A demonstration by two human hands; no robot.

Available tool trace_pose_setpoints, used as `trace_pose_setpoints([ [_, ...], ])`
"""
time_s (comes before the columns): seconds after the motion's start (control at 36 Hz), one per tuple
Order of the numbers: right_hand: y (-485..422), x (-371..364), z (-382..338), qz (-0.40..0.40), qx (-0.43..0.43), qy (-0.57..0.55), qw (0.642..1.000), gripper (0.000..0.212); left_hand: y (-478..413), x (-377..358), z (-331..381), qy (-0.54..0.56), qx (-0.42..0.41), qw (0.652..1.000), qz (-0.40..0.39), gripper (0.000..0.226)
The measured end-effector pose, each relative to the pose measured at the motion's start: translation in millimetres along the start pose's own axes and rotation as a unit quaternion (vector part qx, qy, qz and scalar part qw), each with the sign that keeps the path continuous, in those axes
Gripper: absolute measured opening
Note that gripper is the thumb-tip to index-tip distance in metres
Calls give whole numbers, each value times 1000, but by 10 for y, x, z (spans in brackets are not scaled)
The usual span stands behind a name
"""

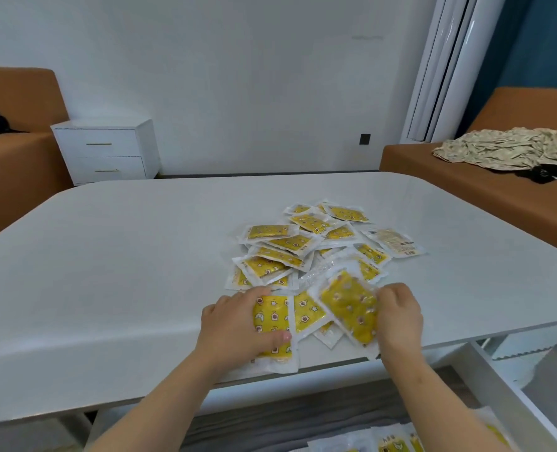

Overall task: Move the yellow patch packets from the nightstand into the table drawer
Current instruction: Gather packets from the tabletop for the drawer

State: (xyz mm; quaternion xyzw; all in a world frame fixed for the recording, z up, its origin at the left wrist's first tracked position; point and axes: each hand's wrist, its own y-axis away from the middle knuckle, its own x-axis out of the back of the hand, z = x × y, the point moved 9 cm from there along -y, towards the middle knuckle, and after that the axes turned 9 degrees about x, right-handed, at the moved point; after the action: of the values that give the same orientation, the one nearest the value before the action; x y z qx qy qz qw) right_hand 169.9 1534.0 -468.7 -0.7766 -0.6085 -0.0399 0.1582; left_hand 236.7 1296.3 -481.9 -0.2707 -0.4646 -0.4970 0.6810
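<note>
Heap of yellow patch packets with clear sealed edges (pixel 316 246) spread on the white rounded glossy surface (pixel 124 256), right of centre, not on the white 2-drawer nightstand (pixel 106 151) standing well behind by the wall. Staged here probably as a halfway stop before the drop into the open white table drawer (pixel 485 396) below the near edge.

Left hand (pixel 238 324) pressed flat over 1 yellow star-print packet (pixel 272 324) at the near edge, thumb across its lower half; grip closed on it loosely, likely dragging it toward the edge. Right hand (pixel 399 316) curled round the side of a tilted yellow packet (pixel 350 308), grip closed on it, raised off the pile. Both near the drawer side, so short carry.

A few packets already in the drawer (pixel 391 440), bottom of view. Most of the heap not yet moved.

Around: orange sofa (pixel 485 177) at right with patterned cloth (pixel 502 148), another orange seat (pixel 13 151) at left. Nothing blocking between heap and drawer; overlapping slippery packets may slide or drag neighbours off the edge.
</note>
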Motion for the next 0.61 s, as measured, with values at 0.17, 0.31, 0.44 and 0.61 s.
trace_pose_setpoints([
  [0.17,150,-430,-88,-138,84,332,930,39,-61,-130,287,-33,-64,997,1,63],
  [0.31,113,-526,-28,-182,104,392,896,85,-100,-266,356,-72,-64,994,-43,66],
  [0.44,85,-489,-56,-175,90,368,909,85,-121,-211,444,54,-63,996,-43,79],
  [0.61,17,-421,-67,-162,40,258,952,70,-143,-182,510,171,-28,982,-78,75],
])
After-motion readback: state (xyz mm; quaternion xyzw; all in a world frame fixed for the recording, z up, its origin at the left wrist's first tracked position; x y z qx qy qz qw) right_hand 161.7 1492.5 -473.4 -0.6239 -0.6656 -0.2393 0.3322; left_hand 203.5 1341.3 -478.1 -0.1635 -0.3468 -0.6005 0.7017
